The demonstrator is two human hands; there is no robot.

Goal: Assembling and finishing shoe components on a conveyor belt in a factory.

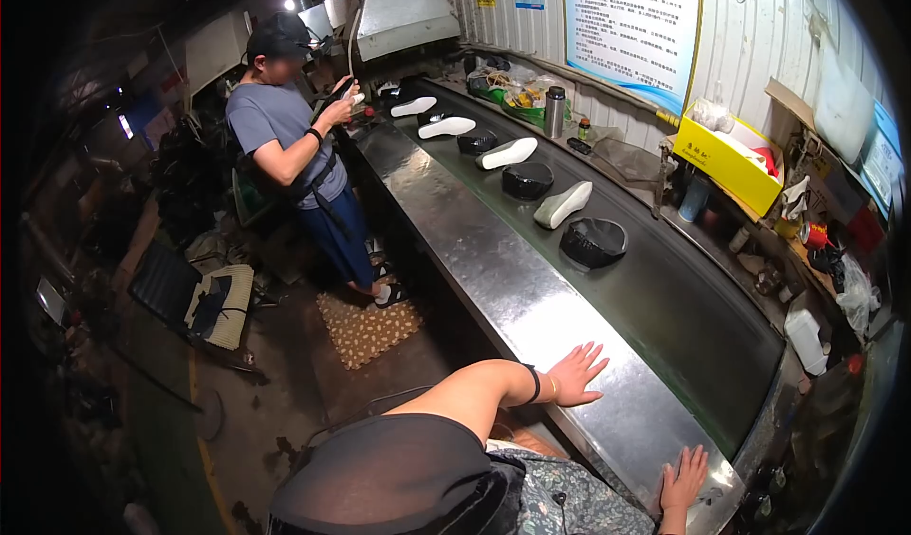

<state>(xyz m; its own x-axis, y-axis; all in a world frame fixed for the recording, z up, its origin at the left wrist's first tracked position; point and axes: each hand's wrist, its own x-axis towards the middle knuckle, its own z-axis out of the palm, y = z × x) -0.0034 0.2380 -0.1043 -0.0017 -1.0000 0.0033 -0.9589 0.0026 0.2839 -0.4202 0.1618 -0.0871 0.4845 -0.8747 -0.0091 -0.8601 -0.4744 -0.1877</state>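
Note:
My left hand (575, 377) lies flat, fingers spread, on the shiny metal ledge (493, 260) along the near side of a dark conveyor belt (678, 322). Farther right, my right hand (684, 479) also rests palm down near the ledge's end. Neither hand holds anything. Along the belt stand white shoe soles and black rounded pieces in turn. Nearest to my hands is a black piece (594, 242) that looks like a shoe upper, apart from them. Beyond it are a pale sole (564, 205), another black piece (528, 181) and a white sole (507, 154).
A co-worker (294, 127) stands at the belt's far left, handling a small object. Behind the belt are a thermos (554, 112), a yellow box (729, 160) and a red can (813, 235). A chair (195, 293) and a patterned mat (368, 328) are at left.

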